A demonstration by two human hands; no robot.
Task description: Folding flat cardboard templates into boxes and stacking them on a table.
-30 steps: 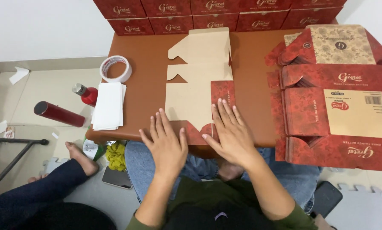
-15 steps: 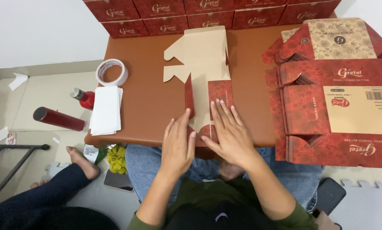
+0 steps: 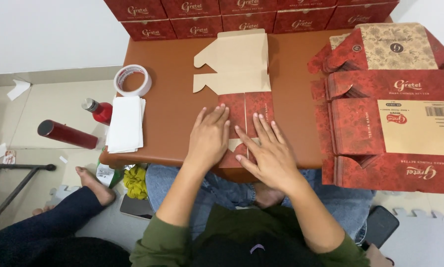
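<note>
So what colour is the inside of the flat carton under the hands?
Plain tan cardboard, head view.

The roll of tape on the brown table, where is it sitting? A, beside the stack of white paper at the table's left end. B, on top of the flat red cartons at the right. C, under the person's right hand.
A: the roll of tape lies just above the stack of white paper at the left end of the table, away from both hands.

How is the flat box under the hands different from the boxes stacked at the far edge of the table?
The flat box blank lies unfolded on the brown table, showing mostly its plain tan inner side; the assembled boxes at the far edge are closed, showing only red printed outsides. The blank lies alone under the left hand and right hand; the assembled ones stand in stacked rows, untouched. Both share red patterned cardboard.
</note>
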